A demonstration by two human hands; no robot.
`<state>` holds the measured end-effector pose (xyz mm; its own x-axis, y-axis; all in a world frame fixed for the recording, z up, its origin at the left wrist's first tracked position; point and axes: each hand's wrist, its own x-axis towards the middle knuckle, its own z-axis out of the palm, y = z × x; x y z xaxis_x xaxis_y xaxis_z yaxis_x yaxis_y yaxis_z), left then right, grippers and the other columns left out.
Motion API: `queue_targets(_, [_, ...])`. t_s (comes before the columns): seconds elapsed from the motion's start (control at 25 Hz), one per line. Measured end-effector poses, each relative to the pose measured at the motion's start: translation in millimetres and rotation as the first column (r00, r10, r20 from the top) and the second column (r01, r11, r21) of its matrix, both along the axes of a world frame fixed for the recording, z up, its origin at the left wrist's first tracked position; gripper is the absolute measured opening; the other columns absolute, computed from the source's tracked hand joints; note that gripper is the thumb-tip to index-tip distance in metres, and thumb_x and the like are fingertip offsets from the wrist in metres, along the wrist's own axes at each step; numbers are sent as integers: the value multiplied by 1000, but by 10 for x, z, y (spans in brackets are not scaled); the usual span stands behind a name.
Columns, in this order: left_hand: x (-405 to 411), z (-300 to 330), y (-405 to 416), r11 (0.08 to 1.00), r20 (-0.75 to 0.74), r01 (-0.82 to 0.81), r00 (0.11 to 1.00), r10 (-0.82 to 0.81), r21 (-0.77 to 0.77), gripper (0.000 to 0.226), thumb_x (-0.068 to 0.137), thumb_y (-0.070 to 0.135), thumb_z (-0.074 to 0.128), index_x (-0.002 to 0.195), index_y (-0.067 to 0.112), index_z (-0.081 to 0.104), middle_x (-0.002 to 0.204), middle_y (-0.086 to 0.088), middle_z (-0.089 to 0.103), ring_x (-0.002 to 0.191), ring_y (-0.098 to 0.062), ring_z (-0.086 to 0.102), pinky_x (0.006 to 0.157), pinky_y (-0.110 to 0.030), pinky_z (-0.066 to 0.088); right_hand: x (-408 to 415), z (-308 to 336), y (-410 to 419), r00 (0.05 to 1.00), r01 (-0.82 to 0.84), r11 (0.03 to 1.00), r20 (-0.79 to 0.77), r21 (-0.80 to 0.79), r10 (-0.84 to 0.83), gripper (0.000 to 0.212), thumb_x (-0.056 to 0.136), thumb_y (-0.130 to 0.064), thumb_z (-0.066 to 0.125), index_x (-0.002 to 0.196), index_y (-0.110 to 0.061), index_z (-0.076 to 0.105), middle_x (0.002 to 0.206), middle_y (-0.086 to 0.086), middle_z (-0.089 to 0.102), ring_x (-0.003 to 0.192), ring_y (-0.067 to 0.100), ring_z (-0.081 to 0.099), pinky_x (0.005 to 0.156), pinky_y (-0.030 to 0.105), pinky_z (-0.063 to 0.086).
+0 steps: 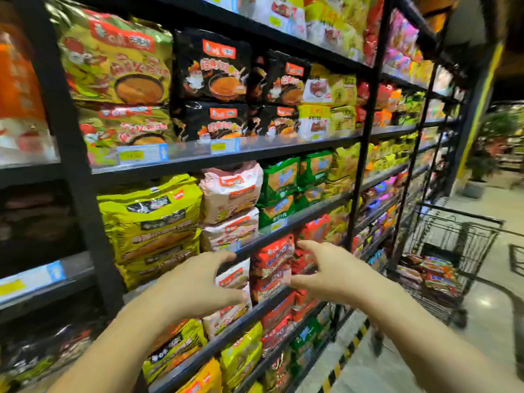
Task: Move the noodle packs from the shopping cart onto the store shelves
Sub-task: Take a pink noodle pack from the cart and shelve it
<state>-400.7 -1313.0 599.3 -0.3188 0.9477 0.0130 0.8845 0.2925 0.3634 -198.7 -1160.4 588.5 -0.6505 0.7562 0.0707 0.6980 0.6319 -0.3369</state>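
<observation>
Left hand [195,282] open, fingers spread | right hand [326,270] open beside red plastic noodle packs [272,262] | black metal shelf [255,245] | black wire shopping cart [453,251] right

Left hand [198,282] and right hand [331,272] reach forward, fingers spread, empty.

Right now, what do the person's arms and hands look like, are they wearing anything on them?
Both forearms are bare as far as the frame shows: no sleeves, gloves, watch or bracelets in view. The left hand and right hand carry no rings that I can see, though the picture is slightly blurred. No markings show on the fingers.
</observation>
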Motion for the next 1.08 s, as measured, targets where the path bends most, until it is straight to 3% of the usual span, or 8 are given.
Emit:
queue_targets(0.16, [442, -151, 867, 988, 43, 150, 988, -148, -45, 89, 81, 64, 70, 155, 35, 30, 160, 9, 37, 141, -13, 43, 113, -30, 38, 770, -101, 460, 982, 185, 982, 40, -50, -183, 94, 82, -73, 62, 159, -36, 24, 155, 2, 43, 142, 24, 44, 112, 44, 43])
queue_targets(0.36, [849, -396, 1956, 951, 62, 299, 954, -295, -74, 88, 79, 71, 66, 154, 40, 31, 161, 12, 34, 144, -12, 39, 116, -33, 36, 1377, -317, 1141, 928, 370, 924, 92, -102, -361, 97, 77, -75, 63, 157, -32, 30, 158, 1, 42, 144, 23, 42, 114, 43, 42])
queue_targets(0.64, [1221, -623, 3862, 865, 82, 491, 871, -484, -108, 84, 82, 66, 67, 153, 34, 34, 159, 6, 40, 144, -14, 41, 115, -29, 36, 1863, -533, 2386, 777, 629, 756, 120, -181, -617, 93, 78, -67, 70, 156, -37, 31, 154, 0, 47, 137, 22, 49, 110, 37, 45])
queue_targets(0.8, [1460, -781, 4868, 818, 101, 560, 829, -550, -134, 86, 81, 66, 67, 153, 33, 35, 155, 4, 45, 140, -17, 45, 112, -30, 40, 2035, -614, 3014, 698, 711, 671, 100, -210, -709, 87, 82, -61, 73, 155, -35, 34, 152, -1, 51, 133, 20, 54, 98, 32, 50])
queue_targets(1.08, [2032, -1108, 6348, 747, 186, 646, 762, -620, -155, 90, 77, 68, 69, 153, 31, 38, 154, 5, 46, 140, -14, 47, 114, -31, 39, 2510, -805, 4116, 626, 770, 591, 106, -241, -773, 76, 86, -57, 72, 152, -37, 38, 149, -4, 52, 135, 19, 50, 106, 37, 46])
